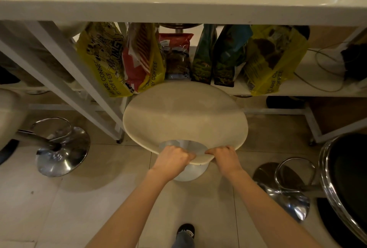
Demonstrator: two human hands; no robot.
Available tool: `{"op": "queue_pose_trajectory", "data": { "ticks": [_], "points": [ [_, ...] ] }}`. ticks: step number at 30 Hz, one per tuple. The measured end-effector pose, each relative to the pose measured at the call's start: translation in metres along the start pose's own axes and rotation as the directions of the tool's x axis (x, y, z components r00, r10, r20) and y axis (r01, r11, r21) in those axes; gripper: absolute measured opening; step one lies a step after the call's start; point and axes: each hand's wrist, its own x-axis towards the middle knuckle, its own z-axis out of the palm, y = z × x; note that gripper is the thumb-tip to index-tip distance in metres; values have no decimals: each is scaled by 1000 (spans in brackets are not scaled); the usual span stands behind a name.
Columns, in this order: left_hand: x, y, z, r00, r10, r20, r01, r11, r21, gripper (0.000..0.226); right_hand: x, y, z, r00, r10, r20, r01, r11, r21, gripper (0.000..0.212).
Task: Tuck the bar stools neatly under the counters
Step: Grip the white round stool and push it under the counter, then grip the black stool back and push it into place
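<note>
A cream bar stool (184,114) stands in the middle of the view. Its round seat reaches partly under the white counter (178,12), with the far rim touching the lower shelf. My left hand (173,157) grips the near rim of the seat. My right hand (225,157) grips the same rim just to the right of it. The stool's chrome base (188,172) shows below the seat between my hands. Another cream stool (11,116) is at the left edge, tilted, with a chrome base (62,151). A black stool (347,178) with a chrome rim stands at the right.
Several coffee bags (111,63) stand on the white shelf (321,87) under the counter. A slanted white frame leg (79,89) runs down to the left of the stool. The black stool's chrome base and footrest (288,194) lie at the right. My shoe (185,230) is on the tiled floor.
</note>
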Motion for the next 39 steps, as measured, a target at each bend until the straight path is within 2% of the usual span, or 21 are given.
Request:
{"op": "queue_pose_trajectory", "data": {
  "ticks": [4, 7, 9, 12, 14, 21, 28, 33, 39],
  "points": [
    [1, 2, 1, 1000, -9, 16, 9, 1000, 8, 33, -2, -4, -4, 1000, 9, 19, -10, 999, 37, 24],
    [1, 1, -2, 999, -31, -9, 30, 995, -96, 12, -4, -8, -9, 998, 16, 53, -21, 996, 92, 29],
    [-1, 0, -5, 996, -86, 20, 88, 982, -168, 24, -9, -9, -13, 998, 11, 65, -18, 995, 99, 43],
    [-5, -2, -14, 990, -72, 120, 96, 974, -204, 74, -20, -8, -22, 997, 32, 64, -42, 987, 154, 66],
    [-6, 0, -24, 988, -53, 143, 79, 980, -183, 94, -30, -4, -32, 997, 64, 40, -71, 979, 193, 77],
    [12, 36, -61, 996, 51, 70, -38, 983, -179, 109, -85, 32, -76, 976, 148, -157, -108, 965, 241, 82],
    [60, 138, -116, 970, 242, -12, -240, 956, -170, 101, -178, 104, -111, 902, 338, -268, -255, 919, 299, 86],
    [81, 247, -137, 932, 351, -94, -362, 912, -194, 100, -267, 166, -123, 817, 489, -305, -339, 836, 432, 83],
    [89, 388, -149, 881, 457, -122, -473, 855, -213, 104, -374, 247, -118, 734, 577, -358, -432, 804, 409, 79]
  ]
}}
